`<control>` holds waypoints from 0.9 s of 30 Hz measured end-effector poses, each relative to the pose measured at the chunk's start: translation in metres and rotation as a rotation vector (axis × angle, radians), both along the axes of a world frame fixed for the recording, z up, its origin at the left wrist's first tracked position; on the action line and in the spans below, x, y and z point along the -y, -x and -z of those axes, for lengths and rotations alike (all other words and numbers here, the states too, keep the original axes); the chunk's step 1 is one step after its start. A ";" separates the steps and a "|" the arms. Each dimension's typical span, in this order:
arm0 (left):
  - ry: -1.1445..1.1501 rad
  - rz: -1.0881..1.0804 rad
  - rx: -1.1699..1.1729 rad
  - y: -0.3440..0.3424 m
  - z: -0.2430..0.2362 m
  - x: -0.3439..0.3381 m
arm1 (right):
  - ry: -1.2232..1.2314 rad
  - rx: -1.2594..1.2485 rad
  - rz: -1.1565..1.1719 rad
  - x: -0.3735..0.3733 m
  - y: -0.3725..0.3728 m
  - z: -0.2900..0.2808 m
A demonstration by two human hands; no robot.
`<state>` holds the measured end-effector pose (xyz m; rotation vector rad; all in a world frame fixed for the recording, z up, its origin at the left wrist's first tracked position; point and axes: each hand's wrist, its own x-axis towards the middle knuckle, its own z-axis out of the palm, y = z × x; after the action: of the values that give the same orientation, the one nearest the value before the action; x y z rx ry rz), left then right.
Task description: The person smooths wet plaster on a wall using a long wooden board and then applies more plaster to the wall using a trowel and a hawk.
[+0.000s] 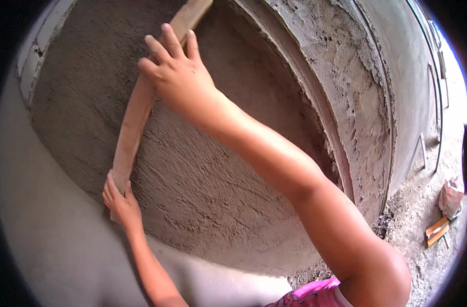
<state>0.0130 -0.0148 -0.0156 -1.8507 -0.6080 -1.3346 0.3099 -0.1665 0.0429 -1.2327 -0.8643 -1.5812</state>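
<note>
A long wooden straightedge lies slantwise against a wall coated with rough grey mortar. Near its lower end my left hand is closed around the wood, fingers on the left edge and thumb on the right. Farther up, my right hand grips the same board, its fingers spread over the face and far edge. The board's top end reaches the upper edge of the view. Below and right of it the mortar shows ragged drag marks; a darker, smoother patch lies right of my right hand.
A raised vertical edge borders the mortar on the right, with a rougher strip beyond. Smooth grey wall lies at lower left. On the rubble-strewn ground at right are a plastic bag and an orange-yellow piece.
</note>
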 end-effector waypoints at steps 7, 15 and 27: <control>-0.016 0.039 -0.104 0.005 0.035 -0.007 | 0.059 -0.104 -0.107 0.012 0.009 0.072; -0.003 0.003 -0.127 0.031 0.096 -0.016 | 0.180 -0.177 -0.203 0.017 0.028 0.134; 0.104 -0.002 -0.035 0.018 0.144 -0.016 | 0.209 -0.137 -0.184 0.010 0.031 0.147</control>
<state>-0.0051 0.0010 -0.1597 -1.9513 -0.6720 -1.2885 0.2790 -0.1762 -0.1038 -1.3493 -1.0431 -1.2699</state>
